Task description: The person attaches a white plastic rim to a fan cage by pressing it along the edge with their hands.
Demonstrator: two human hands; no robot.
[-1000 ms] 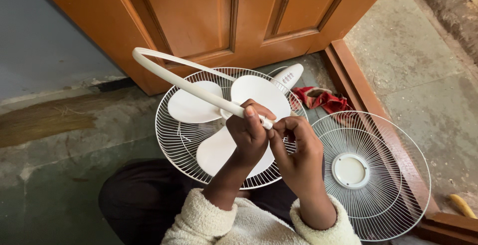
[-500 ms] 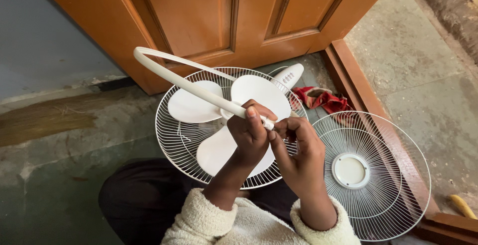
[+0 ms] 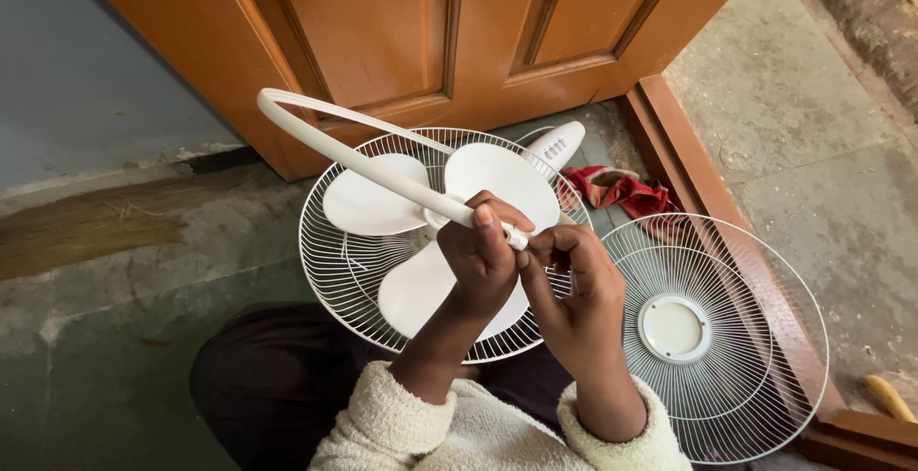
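Above floor, hands point(image 3: 526, 270) gripping ring point(image 3: 363, 165)

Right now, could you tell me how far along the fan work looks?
Done: the front grille lies apart on the floor, baring the blades in the rear grille. In hand: the left hand grips the white rim band; the right hand pinches its end. Left: band and grille remain unattached.

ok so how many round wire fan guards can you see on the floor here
2. One wire guard lies in front of the door with the white fan blades in it, partly behind the hands. The other wire guard lies to its right, by the door frame.
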